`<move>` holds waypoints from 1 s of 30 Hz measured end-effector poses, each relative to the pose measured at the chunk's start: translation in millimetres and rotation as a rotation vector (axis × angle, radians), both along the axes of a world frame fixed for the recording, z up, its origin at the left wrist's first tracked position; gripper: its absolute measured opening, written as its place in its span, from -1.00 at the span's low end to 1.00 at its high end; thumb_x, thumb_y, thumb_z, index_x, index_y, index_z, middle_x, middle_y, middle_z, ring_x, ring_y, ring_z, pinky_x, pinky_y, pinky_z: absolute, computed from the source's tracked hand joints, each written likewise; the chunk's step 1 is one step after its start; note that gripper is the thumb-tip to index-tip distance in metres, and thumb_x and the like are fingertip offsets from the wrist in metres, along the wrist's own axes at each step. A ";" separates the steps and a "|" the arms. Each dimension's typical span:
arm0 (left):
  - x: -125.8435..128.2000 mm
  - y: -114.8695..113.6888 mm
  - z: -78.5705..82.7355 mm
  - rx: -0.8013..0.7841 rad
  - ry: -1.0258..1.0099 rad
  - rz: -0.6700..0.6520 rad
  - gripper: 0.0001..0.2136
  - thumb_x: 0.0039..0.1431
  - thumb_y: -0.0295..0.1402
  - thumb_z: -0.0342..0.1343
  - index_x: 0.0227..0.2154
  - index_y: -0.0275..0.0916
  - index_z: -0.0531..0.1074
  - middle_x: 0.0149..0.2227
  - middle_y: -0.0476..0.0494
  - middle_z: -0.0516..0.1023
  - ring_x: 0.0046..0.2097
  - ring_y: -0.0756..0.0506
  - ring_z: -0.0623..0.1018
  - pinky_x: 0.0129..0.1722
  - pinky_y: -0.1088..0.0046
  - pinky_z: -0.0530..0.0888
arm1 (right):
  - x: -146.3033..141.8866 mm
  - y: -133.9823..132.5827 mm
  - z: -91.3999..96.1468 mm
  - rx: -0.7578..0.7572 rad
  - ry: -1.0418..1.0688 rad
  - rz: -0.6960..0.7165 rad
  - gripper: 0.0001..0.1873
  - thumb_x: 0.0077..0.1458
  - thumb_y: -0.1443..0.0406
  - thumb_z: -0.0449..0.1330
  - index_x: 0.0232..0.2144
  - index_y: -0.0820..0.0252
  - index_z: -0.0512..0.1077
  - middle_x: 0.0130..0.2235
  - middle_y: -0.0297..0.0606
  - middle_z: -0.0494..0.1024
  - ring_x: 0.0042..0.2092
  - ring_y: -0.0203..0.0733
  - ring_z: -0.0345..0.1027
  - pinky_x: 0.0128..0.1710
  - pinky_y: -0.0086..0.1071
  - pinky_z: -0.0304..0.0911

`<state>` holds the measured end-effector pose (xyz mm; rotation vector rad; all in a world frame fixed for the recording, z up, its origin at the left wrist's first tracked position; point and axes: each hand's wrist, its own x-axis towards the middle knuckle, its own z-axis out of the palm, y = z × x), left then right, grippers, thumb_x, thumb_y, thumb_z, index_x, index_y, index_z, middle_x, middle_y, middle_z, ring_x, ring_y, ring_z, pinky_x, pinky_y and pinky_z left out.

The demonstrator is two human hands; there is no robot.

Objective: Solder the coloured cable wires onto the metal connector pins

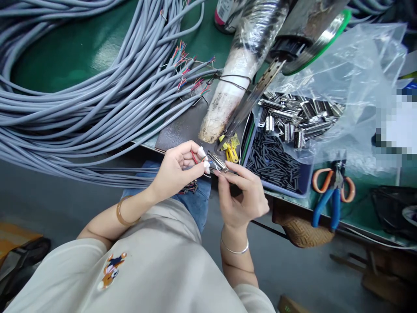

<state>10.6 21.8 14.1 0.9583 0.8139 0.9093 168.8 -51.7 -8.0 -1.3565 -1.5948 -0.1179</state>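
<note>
In front of my body, at the table's edge, both hands meet at a small metal D-sub connector (217,161). My left hand (177,167), with white coverings on its thumb and fingertip, pinches thin coloured wires (195,158) at the connector's pin side. The thumb and fingers of my right hand (243,187) grip the connector's right end. Just beyond it, a yellow clip-like piece (231,150) lies under the tip of a dark soldering iron (239,108). Wired ends (192,186) hang over my lap, partly hidden by my left wrist.
Grey cables (107,104) with stripped ends cover the left of the table. A wrapped white tube (228,87) stands beside the iron. On the right are a blue tray (308,187) of black sleeves, loose connectors (293,115) on plastic, orange-handled scissors (321,180) and blue-handled cutters (329,204).
</note>
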 end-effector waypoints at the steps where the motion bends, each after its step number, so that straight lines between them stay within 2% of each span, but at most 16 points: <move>1: -1.0 0.5 0.0 -0.012 -0.022 -0.018 -0.74 -0.03 -0.47 0.41 -0.34 -0.27 0.42 -0.49 0.06 0.53 -0.49 0.12 0.47 -0.48 0.68 0.40 | -1.2 -0.1 0.5 -0.008 -0.024 -0.007 -0.76 0.12 0.47 0.40 -0.20 0.12 0.50 -0.14 -0.26 0.74 -0.14 -0.18 0.68 -0.18 -0.36 0.60; 7: -4.6 1.8 -0.3 -0.024 -0.113 -0.084 -0.70 -0.03 -0.42 0.45 -0.34 -0.27 0.40 -0.52 0.13 0.46 -0.56 0.18 0.32 -0.55 0.71 0.32 | -6.1 2.1 4.2 0.033 0.002 0.017 -0.81 0.14 0.44 0.38 -0.26 0.11 0.48 -0.11 -0.25 0.73 -0.12 -0.17 0.67 -0.20 -0.34 0.59; 14: -8.7 1.7 -6.4 -0.087 -0.153 -0.115 -0.79 0.08 -0.38 0.34 -0.36 -0.26 0.38 -0.51 0.05 0.53 -0.61 0.16 0.37 -0.60 0.66 0.30 | -9.9 1.1 0.3 -0.074 0.163 0.011 -0.79 0.15 0.48 0.36 -0.24 0.10 0.51 -0.15 -0.31 0.71 -0.18 -0.22 0.65 -0.21 -0.35 0.60; 21: -9.4 2.7 -7.2 -0.133 -0.143 -0.103 -0.73 0.00 -0.32 0.42 -0.39 -0.28 0.41 -0.53 0.04 0.53 -0.61 0.15 0.36 -0.61 0.65 0.29 | -11.0 1.5 0.3 -0.078 0.205 -0.008 -0.82 0.16 0.46 0.36 -0.27 0.10 0.52 -0.18 -0.32 0.71 -0.16 -0.22 0.65 -0.20 -0.33 0.59; 30: -11.0 2.5 -11.5 -0.122 -0.153 -0.100 -0.78 -0.04 -0.42 0.41 -0.39 -0.28 0.45 -0.53 0.05 0.53 -0.60 0.15 0.38 -0.60 0.66 0.32 | -11.3 0.3 -2.1 -0.098 0.259 -0.013 -0.82 0.14 0.48 0.36 -0.28 0.11 0.52 -0.19 -0.31 0.71 -0.17 -0.24 0.64 -0.21 -0.37 0.56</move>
